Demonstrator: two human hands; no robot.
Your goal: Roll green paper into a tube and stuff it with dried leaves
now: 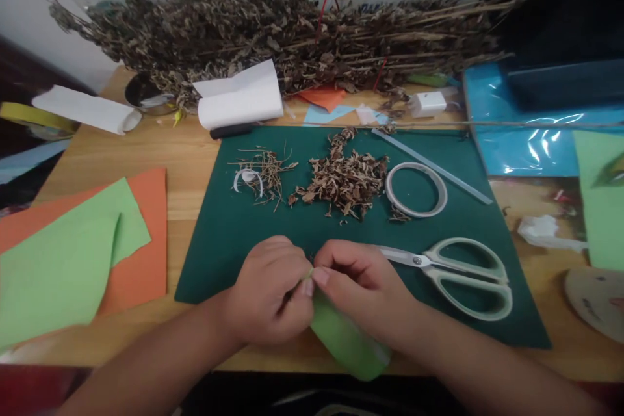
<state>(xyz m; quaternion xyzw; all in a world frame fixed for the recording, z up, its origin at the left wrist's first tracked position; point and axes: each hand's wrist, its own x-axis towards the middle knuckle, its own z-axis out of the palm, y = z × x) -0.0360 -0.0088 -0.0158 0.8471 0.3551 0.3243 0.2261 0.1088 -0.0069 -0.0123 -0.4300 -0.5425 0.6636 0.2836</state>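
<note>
My left hand [275, 289] is closed in a pinch at the upper end of a light green pouch [341, 338]. Opposite it, my right hand [368, 286] pinches the same end between thumb and finger, and the two hands nearly touch. The pouch hangs below them over the table's front edge; whether it is paper or cloth I cannot tell, and its top is hidden by my fingers. Just right of my right hand lie scissors [441, 273] with pale handles, their blade tips hidden behind it. Crumbled dried leaves [344, 179] are heaped beyond my hands on the green cutting mat [209, 260].
A roll of tape [416, 190], a thin clear strip [433, 166] and dry stems [268, 172] share the mat. Green sheets [58, 266] overlap an orange sheet [158, 234] at left. Bundled dried plants [234, 32] and a white paper roll [241, 101] line the back.
</note>
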